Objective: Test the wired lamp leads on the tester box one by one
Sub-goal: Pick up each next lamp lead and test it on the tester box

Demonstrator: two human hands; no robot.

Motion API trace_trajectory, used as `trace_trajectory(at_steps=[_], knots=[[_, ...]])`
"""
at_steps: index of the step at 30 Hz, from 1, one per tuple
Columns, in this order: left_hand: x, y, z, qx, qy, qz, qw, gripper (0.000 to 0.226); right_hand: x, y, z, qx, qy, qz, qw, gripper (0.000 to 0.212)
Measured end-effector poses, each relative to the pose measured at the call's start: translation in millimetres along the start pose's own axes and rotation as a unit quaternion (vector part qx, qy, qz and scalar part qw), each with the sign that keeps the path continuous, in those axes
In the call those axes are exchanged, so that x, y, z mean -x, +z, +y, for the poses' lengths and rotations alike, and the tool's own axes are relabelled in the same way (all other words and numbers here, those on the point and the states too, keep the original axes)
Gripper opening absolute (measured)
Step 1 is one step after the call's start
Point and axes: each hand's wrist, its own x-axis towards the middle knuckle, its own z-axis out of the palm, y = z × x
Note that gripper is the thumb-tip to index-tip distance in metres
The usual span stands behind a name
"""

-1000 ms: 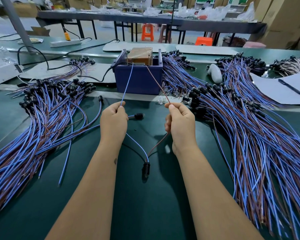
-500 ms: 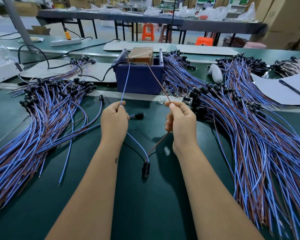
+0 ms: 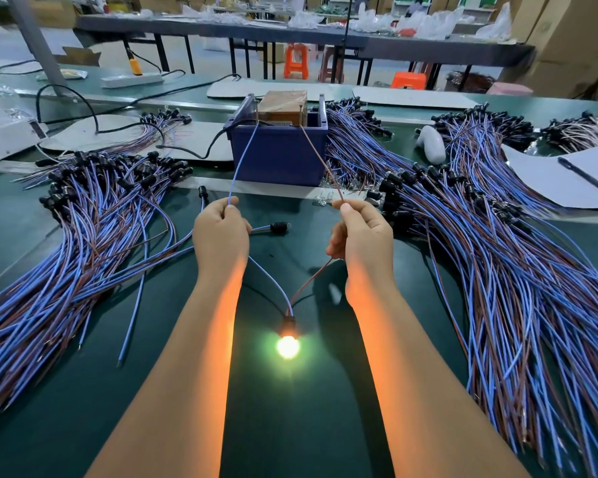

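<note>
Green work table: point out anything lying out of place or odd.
One black lamp holder with blue and brown leads lies alone beside the left hand, apart from both wire piles. A single loose blue wire strays from the left pile.

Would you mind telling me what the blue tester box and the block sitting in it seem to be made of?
The tester box looks like moulded plastic: uniform matte blue, with smooth walls and rounded edges. The block inside looks wrapped in brown tape or paper, glossy and wrinkled; what lies beneath cannot be told.
</note>
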Motion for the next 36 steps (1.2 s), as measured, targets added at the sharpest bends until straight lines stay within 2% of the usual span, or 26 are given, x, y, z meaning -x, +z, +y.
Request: trace_trajectory(at_steps=[15, 19, 25, 30, 33, 36], knots=[[0.9, -3.6, 1.6, 0.039, -0.02, 0.003, 0.999, 0.027, 0.9, -0.9, -2.0, -0.002, 0.001, 0.001, 1.0, 0.019], [10.7, 1.2, 11.3, 0.089, -0.026, -0.054, 0.994, 0.019, 4.4, 2.2, -0.2, 0.027, -0.023, -0.035, 0.999, 0.021], [27.6, 13.2, 15.5, 0.067, 0.013, -0.163, 0.984, 0.017, 8.5, 9.4, 2.9, 0.095, -0.069, -0.075, 0.99, 0.022], [31.3, 14.8, 17.2, 0.09, -0.005, -0.226, 0.97, 0.018, 12.1, 13.2, 3.5, 0.133, -0.091, -0.113, 0.98, 0.02], [31.2, 12.6, 22.0, 0.173, -0.049, -0.213, 0.961, 0.02, 12.1, 12.0, 1.9, 0.078, -0.061, -0.124, 0.987, 0.021], [28.2, 7.5, 27.9, 0.292, -0.103, -0.198, 0.93, 0.022, 8.7, 7.6, 0.5, 0.07, -0.044, -0.125, 0.989, 0.019]])
